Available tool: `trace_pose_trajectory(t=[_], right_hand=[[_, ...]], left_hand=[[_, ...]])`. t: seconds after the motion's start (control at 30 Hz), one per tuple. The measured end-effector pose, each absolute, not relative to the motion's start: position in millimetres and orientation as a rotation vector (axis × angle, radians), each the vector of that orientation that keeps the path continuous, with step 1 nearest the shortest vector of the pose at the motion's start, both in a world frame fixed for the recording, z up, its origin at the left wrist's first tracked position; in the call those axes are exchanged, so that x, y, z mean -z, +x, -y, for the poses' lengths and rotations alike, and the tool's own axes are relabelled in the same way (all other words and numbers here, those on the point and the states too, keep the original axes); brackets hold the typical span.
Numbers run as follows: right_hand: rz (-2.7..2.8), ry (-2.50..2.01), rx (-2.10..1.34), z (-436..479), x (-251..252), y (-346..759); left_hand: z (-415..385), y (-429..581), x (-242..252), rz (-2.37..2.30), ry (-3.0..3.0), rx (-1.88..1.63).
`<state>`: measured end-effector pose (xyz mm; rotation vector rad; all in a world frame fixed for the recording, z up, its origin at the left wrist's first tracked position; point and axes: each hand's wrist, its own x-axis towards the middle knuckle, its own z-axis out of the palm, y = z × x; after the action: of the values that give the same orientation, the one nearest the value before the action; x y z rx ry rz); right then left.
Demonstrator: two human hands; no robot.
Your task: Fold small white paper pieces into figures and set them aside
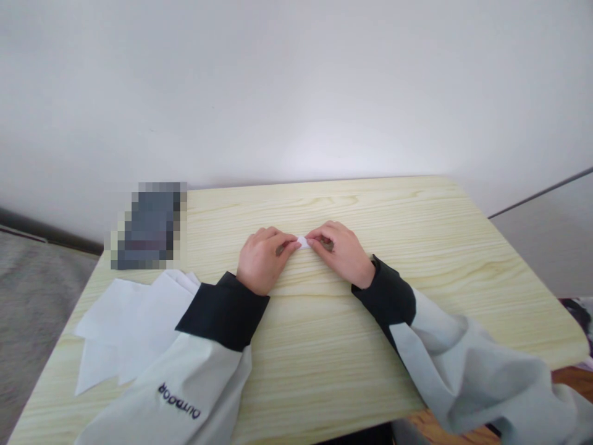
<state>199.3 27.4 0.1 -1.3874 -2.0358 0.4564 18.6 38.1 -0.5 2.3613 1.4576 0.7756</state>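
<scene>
Between my two hands is a small white piece of paper, most of it covered by fingertips. My left hand pinches its left end between thumb and forefinger. On the other side, the thumb and forefinger of my right hand grip its right end. Both hands are just above or resting on the light wood-grain table; which of the two I cannot tell. How the paper is folded is too small to make out.
Several white paper sheets lie overlapping at the table's left, partly under my left sleeve. Behind them is a dark, pixelated flat object. A white wall stands along the table's far edge.
</scene>
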Motion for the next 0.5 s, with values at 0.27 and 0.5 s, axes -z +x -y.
trace_pose_trajectory(t=[0.27, 0.5], right_hand=[[2.041, -1.397, -0.432, -27.9, 1.1, 197.8], [2.025, -1.386, -0.402, -27.6, 3.9, 197.2]], left_hand=[[-38.9, 20.7, -0.8, -1.509, 2.300, -0.761], [-37.3, 21.0, -0.6, -1.518, 2.366, -0.728]])
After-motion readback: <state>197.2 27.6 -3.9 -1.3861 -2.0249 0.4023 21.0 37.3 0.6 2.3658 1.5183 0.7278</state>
